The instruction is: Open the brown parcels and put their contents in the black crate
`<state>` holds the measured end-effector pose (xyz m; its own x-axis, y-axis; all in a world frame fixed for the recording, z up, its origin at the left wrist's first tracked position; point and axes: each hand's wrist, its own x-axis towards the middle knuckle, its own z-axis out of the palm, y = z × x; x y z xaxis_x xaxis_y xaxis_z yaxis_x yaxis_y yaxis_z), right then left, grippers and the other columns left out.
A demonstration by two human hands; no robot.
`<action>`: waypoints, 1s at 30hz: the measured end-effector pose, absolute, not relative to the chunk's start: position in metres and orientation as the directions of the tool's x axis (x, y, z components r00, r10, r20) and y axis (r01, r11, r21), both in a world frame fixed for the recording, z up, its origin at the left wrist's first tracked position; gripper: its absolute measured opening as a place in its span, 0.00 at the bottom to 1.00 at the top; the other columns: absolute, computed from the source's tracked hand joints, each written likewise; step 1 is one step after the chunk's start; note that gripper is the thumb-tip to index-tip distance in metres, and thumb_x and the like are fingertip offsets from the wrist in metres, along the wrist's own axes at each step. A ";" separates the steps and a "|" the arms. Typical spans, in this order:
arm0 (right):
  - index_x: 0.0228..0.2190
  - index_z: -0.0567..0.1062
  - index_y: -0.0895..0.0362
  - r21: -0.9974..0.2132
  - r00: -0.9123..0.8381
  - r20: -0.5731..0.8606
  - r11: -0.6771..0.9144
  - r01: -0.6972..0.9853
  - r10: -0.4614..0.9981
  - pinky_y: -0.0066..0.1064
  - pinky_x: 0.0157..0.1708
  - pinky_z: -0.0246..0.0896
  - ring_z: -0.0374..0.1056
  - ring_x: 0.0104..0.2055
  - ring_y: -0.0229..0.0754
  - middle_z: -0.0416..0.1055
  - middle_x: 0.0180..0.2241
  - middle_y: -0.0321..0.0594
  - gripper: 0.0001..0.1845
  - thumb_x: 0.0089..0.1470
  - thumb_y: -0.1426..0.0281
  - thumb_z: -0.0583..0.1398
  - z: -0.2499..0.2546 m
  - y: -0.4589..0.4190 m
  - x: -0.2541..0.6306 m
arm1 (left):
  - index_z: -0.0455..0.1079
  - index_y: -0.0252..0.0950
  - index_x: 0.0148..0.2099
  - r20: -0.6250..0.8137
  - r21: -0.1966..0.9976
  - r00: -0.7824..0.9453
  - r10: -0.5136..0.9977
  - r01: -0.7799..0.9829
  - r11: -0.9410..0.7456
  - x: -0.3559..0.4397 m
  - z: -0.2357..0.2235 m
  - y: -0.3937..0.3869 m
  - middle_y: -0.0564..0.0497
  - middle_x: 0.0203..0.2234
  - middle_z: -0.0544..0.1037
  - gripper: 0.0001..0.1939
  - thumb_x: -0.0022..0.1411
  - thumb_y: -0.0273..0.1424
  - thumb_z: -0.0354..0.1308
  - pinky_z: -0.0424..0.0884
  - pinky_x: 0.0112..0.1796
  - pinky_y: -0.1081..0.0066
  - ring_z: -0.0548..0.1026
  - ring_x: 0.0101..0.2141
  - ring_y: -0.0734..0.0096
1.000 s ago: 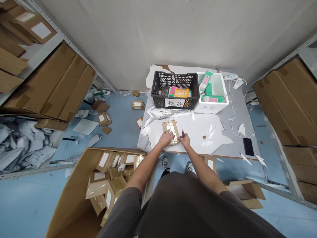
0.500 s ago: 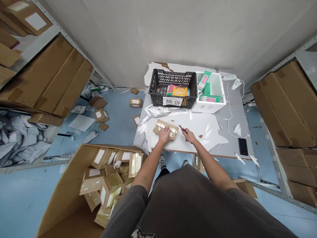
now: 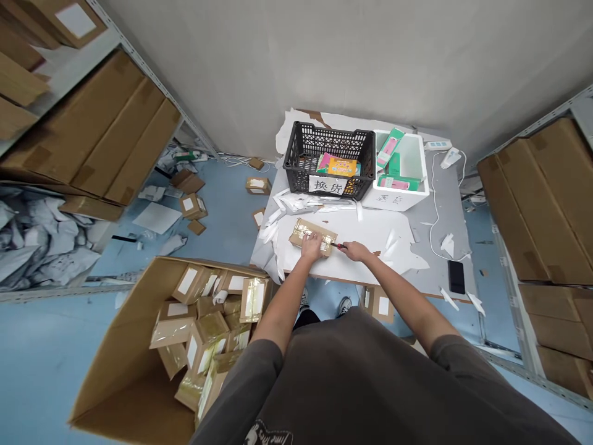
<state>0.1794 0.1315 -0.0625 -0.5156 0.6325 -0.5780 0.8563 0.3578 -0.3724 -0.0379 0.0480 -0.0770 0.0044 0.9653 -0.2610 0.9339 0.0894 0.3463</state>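
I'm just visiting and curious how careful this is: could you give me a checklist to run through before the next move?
1. Left hand on the taped box: ok.
2. Right hand has a grip on the cutter: ok.
3. Cutter at the box's right end: ok.
4. Blade clear of the left fingers: cannot tell, too small to see.
5. Tabletop free of paper scraps: not ok.
6. Phone away from the cutter: ok.

We reach both bare forearms forward, short sleeves ending near the elbows. Our left hand [image 3: 312, 246] lies palm down, fingers spread; just beside it, our right hand [image 3: 356, 251] curls its fingers closed, the wrist angled inward toward the left.
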 end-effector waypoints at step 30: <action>0.32 0.64 0.52 -0.612 -0.459 -0.791 -0.522 0.594 0.405 0.25 0.14 0.51 0.58 0.12 0.37 0.63 0.14 0.28 0.16 0.67 0.57 0.60 -0.078 0.064 0.173 | 0.67 0.43 0.65 -0.266 0.360 -0.045 0.963 0.922 0.143 -0.035 -0.076 0.046 0.40 0.67 0.72 0.46 0.46 0.35 0.81 0.50 0.69 0.52 0.65 0.69 0.48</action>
<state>0.1735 0.0642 -0.0777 -0.4587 0.4053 -0.7908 0.5941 -0.5219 -0.6121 -0.0354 0.0458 -0.0761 -0.0450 0.9628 -0.2663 0.9219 0.1427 0.3602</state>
